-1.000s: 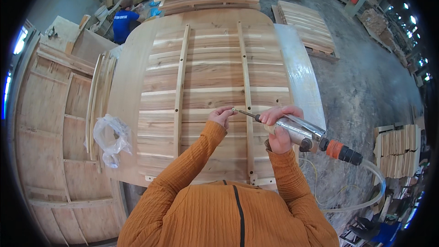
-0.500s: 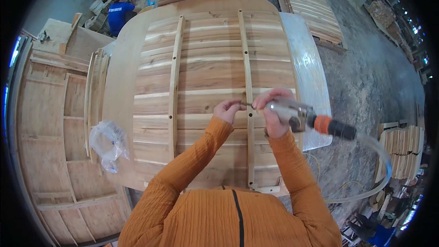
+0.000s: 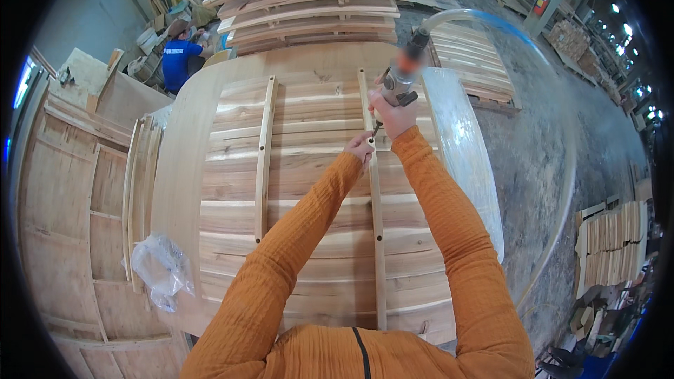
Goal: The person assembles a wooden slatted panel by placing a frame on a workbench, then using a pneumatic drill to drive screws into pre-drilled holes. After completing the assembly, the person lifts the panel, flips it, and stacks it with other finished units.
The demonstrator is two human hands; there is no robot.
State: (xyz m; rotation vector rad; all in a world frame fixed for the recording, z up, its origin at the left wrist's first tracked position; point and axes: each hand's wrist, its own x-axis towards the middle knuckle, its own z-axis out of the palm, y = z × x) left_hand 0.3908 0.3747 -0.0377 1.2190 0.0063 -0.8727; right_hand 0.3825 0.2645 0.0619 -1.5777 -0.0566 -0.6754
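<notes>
From the torso (image 3: 309, 351), both arms stretch forward and draw together at the power driver (image 3: 400, 85). The right arm (image 3: 449, 203) slants inward to the near side of the driver, where the right hand (image 3: 395, 114) is wrapped round its body. The left arm (image 3: 295, 231) slants rightward, and the left hand (image 3: 360, 147) sits to the near left of the driver, fingers (image 3: 364, 138) pointing just beside its tip; whether they touch it cannot be told. Orange sleeves (image 3: 470, 245) reach the wrists (image 3: 401, 130), leaving both hands bare.
</notes>
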